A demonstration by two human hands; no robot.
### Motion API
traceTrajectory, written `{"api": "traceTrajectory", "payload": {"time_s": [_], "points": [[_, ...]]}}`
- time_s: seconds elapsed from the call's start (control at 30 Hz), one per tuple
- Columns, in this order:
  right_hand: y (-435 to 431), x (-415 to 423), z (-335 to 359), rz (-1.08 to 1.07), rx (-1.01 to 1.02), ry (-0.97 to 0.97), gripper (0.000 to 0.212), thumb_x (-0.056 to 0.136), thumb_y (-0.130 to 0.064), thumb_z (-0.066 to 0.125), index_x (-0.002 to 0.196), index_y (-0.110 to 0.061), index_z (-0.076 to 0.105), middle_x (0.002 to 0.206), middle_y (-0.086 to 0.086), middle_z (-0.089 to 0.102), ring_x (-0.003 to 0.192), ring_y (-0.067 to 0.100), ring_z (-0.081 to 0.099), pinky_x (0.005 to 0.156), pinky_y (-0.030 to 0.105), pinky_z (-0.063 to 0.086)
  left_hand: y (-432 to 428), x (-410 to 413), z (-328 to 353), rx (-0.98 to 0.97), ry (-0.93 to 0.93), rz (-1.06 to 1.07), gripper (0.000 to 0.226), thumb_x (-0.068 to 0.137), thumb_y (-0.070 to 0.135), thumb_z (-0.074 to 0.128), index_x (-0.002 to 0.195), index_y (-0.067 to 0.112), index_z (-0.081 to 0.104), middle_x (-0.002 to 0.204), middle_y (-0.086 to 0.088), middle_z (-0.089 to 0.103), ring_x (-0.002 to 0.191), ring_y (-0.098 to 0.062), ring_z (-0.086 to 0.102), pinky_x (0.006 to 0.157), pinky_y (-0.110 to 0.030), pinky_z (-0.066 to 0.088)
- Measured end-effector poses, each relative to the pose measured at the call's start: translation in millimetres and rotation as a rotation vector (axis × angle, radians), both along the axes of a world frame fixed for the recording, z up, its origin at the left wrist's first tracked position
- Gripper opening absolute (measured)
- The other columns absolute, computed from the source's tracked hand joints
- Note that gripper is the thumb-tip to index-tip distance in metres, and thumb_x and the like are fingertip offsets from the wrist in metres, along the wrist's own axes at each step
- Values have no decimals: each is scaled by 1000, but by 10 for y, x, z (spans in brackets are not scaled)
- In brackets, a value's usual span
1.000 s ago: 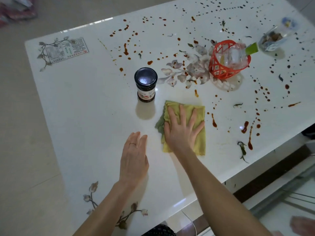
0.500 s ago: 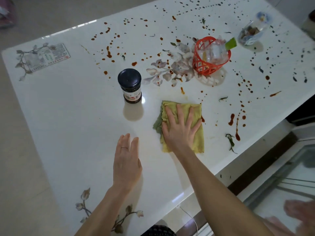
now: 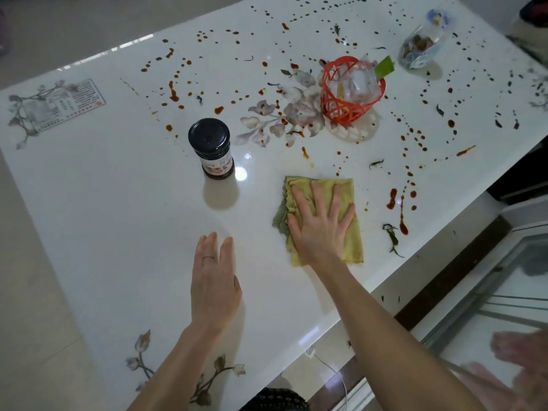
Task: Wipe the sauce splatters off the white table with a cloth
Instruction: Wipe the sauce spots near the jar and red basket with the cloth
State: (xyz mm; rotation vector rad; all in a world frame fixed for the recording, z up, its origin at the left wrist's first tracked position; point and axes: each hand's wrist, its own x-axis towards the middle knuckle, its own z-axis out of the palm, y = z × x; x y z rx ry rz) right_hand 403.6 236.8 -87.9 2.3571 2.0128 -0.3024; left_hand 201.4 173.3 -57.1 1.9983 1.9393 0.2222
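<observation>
Item, white table [image 3: 118,203]: we take the dark-lidded sauce jar [image 3: 212,146], standing upright on it, as our landmark.

Item, cloth [image 3: 354,241]: yellow-green and folded, it lies flat on the table, right of the jar and nearer to us. Its darker green edge faces the jar.

Item, right hand [image 3: 318,229]: we list it as spread flat on the cloth, palm down, fingers straight and splayed. It presses and clasps nothing. The cloth sits directly beneath it, showing beyond the fingertips and along the side away from the jar.

Item, left hand [image 3: 215,283]: it is flat, with straight fingers held together, over the bare table on our side of the jar. It holds nothing. We note a ring [image 3: 208,257] on one finger.

Item, sauce splatters [image 3: 392,198]: red-brown drops and streaks, scattered beyond the jar and to its right. The heaviest streaks lie just past the cloth's far side, beside a leaf scrap [image 3: 393,237].

Item, red lattice basket [image 3: 341,105]: it stands beyond and right of the jar, holding clear plastic.

Item, plastic bag [image 3: 421,51]: it lies farther right of the jar than the basket.
</observation>
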Motion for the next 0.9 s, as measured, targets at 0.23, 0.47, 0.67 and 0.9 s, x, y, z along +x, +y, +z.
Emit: {"api": "traceTrajectory", "payload": {"time_s": [0.23,0.47,0.67,0.9], "points": [[-478,-166,-48,15,90,26,56,98,-55,28,153,-43,28,163,-1,24,150,41,12,114,71,6,-19,80,13,-11,2,50,51,80,-7,46,129,3,41,142,-29,31,137,-42,19,112,-45,24],[-182,121,-27,31,57,-10,58,97,-60,18,154,-47,16,165,-3,18,151,38,3,115,69,1,-8,72,5,-15,14,29,52,79,-6,50,130,3,41,143,-29,31,138,-42,18,112,-45,23],[-643,-56,-52,43,104,4,57,98,-56,29,153,-43,25,163,0,25,149,42,14,114,71,9,-12,83,8,-25,21,20,52,81,-5,51,131,3,39,143,-30,30,138,-43,17,113,-44,20],[-287,434,1,-15,58,-11,61,95,-62,15,154,-47,15,166,-3,15,151,35,1,117,65,0,-4,38,16,-14,10,-14,56,83,-5,50,136,2,34,146,-30,24,139,-41,11,115,-42,15]]}}
